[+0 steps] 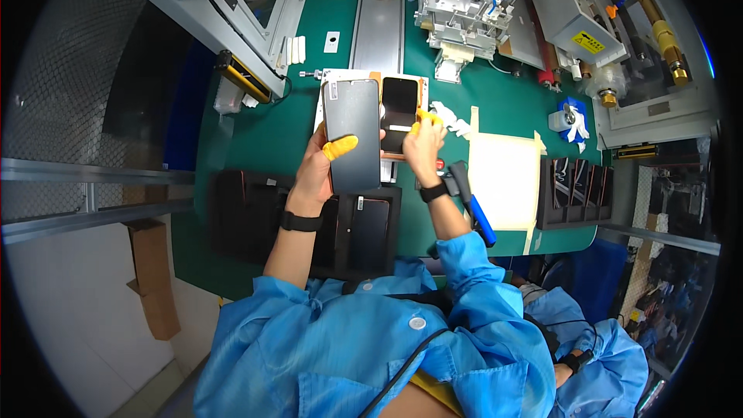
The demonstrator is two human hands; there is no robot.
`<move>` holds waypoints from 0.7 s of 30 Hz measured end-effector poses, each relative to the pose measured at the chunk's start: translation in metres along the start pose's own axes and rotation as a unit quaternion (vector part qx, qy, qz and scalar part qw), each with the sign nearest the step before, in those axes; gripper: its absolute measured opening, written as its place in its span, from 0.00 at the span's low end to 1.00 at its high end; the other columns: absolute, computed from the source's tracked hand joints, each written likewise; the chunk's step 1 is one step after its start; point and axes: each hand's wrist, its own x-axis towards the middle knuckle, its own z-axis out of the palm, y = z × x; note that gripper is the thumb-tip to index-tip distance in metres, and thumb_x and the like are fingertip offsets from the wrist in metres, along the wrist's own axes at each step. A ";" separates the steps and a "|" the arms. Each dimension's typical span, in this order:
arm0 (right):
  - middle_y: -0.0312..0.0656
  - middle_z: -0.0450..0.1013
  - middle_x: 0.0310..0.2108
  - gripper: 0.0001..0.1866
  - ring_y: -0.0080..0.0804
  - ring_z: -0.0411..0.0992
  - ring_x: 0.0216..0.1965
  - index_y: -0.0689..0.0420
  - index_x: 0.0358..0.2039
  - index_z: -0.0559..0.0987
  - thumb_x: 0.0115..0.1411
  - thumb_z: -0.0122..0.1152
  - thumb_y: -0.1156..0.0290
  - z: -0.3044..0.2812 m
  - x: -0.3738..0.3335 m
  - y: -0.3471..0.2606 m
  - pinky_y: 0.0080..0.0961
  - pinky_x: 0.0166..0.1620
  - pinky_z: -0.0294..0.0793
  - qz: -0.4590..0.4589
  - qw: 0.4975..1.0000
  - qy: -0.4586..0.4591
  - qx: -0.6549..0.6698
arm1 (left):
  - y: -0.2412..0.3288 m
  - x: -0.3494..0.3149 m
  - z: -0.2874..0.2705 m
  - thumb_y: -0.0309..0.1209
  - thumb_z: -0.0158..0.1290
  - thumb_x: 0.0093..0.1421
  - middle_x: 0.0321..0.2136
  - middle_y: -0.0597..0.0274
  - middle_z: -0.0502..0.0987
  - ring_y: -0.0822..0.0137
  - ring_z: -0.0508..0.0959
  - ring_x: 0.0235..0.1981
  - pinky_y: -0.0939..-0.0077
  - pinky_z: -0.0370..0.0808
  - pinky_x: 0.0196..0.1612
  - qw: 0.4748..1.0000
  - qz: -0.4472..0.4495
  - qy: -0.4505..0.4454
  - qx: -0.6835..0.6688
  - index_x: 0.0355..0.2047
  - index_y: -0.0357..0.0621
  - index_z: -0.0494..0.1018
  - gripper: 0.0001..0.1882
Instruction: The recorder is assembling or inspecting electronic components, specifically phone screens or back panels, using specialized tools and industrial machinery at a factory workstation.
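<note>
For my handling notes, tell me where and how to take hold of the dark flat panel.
Probably best by the left long edge of the dark flat panel, just below its middle, coming from the left: that edge is straight, the left grip holds it there, and the right grip is near the opposite edge.

jacket (294, 325) is blue, wristbands (301, 221) black, finger cots (340, 147) yellow.

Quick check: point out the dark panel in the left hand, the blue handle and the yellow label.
Dark panel (359, 124): head view, middle of its face.
Blue handle (481, 220): head view, middle of its grip.
Yellow label (588, 42): head view, its centre.
</note>
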 end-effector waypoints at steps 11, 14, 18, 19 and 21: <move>0.50 0.71 0.18 0.16 0.48 0.71 0.22 0.63 0.22 0.76 0.53 0.55 0.60 -0.123 -0.128 0.173 0.36 0.27 0.70 0.323 0.911 -0.218 -0.133 | -0.015 -0.015 -0.004 0.24 0.45 0.55 0.47 0.44 0.65 0.45 0.69 0.46 0.52 0.73 0.42 0.992 -0.090 -0.046 -0.076 0.51 0.42 0.60 0.21; 0.41 0.70 0.19 0.13 0.38 0.70 0.18 0.62 0.28 0.75 0.54 0.56 0.63 -0.108 -0.127 0.190 0.33 0.24 0.70 0.517 0.812 -0.136 0.234 | -0.006 -0.017 0.007 0.18 0.47 0.51 0.42 0.45 0.69 0.55 0.74 0.40 0.66 0.76 0.40 0.988 -0.107 -0.011 -0.112 0.50 0.37 0.59 0.24; 0.44 0.67 0.21 0.13 0.29 0.67 0.15 0.64 0.42 0.64 0.59 0.45 0.69 -0.096 -0.095 0.155 0.23 0.18 0.70 0.460 0.797 0.025 0.391 | -0.011 -0.024 -0.022 0.22 0.45 0.55 0.44 0.44 0.67 0.45 0.70 0.45 0.52 0.73 0.42 0.997 -0.073 0.005 0.002 0.52 0.41 0.58 0.22; 0.43 0.67 0.20 0.14 0.28 0.66 0.13 0.62 0.44 0.61 0.60 0.43 0.68 -0.104 -0.070 0.122 0.23 0.17 0.70 0.400 0.832 -0.016 0.384 | -0.009 -0.029 -0.024 0.21 0.45 0.55 0.44 0.44 0.67 0.46 0.71 0.44 0.53 0.74 0.40 0.998 -0.068 0.010 0.015 0.52 0.41 0.57 0.23; 0.38 0.63 0.14 0.14 0.23 0.61 0.10 0.61 0.38 0.65 0.59 0.46 0.62 -0.106 -0.022 0.068 0.19 0.13 0.63 0.298 0.856 -0.115 0.407 | -0.004 -0.042 -0.034 0.19 0.44 0.54 0.43 0.45 0.68 0.49 0.73 0.41 0.60 0.76 0.39 0.995 -0.068 0.043 0.054 0.52 0.40 0.57 0.23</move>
